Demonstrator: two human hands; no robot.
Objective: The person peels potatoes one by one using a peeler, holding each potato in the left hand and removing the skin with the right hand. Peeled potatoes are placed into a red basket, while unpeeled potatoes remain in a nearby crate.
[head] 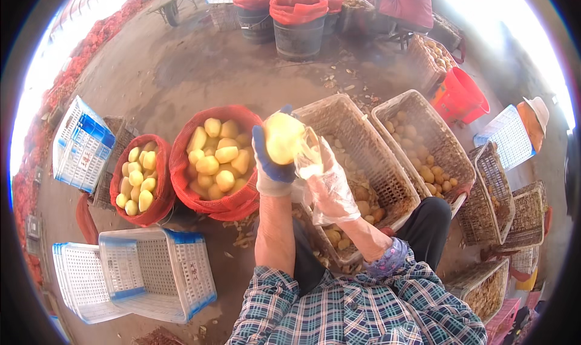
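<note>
My left hand (275,176), in a blue-and-white work glove, grips a large peeled potato (283,138) from its left side and below. Against the potato's right side is my right hand (333,188) in a clear plastic glove. It holds what looks like a peeler (312,141), blurred and partly covered by pale peel. Left of the potato stands a bucket lined with red mesh (215,212), full of peeled potatoes (217,157). Under my right hand, a wicker-patterned plastic crate (386,163) contains peelings and unpeeled potatoes (363,209).
A smaller red mesh bag (167,181) of peeled potatoes stands far left, near white-and-blue crates (190,272). At right are a crate of small potatoes (458,172) and a red bucket (458,95). Ahead are red-lined dark buckets (297,39) and a seated person (406,5).
</note>
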